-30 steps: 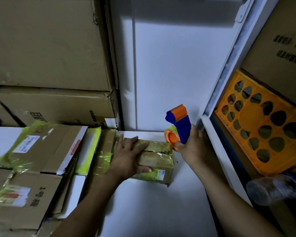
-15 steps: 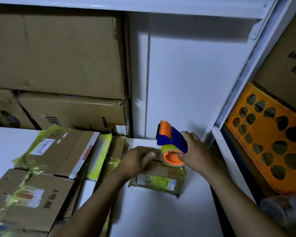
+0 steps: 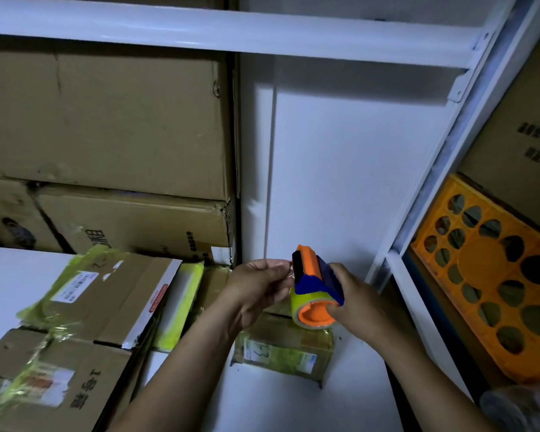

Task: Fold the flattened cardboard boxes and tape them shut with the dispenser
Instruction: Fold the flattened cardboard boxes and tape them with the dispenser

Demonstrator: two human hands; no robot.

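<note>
A small cardboard box [image 3: 282, 349] wrapped in yellow-green tape sits on the white shelf [image 3: 293, 403]. Above it I hold a blue and orange tape dispenser [image 3: 315, 285] with a yellow-green roll; my right hand [image 3: 354, 304] grips its body from the right. My left hand [image 3: 259, 286] is raised off the box, its fingertips pinching at the dispenser's cutter end, where the loose tape end seems to be. Flattened and taped cardboard boxes [image 3: 106, 294] lie stacked at the left.
Large brown cartons [image 3: 106, 126] fill the back left of the shelf. A white upright post [image 3: 449, 157] stands at the right, with an orange perforated crate [image 3: 493, 282] beyond it. A white shelf beam [image 3: 231, 29] runs overhead.
My left hand has lifted off the small box and come up to the dispenser's cutter end. My right hand has raised and turned the dispenser above the box. The view tilted upward.
</note>
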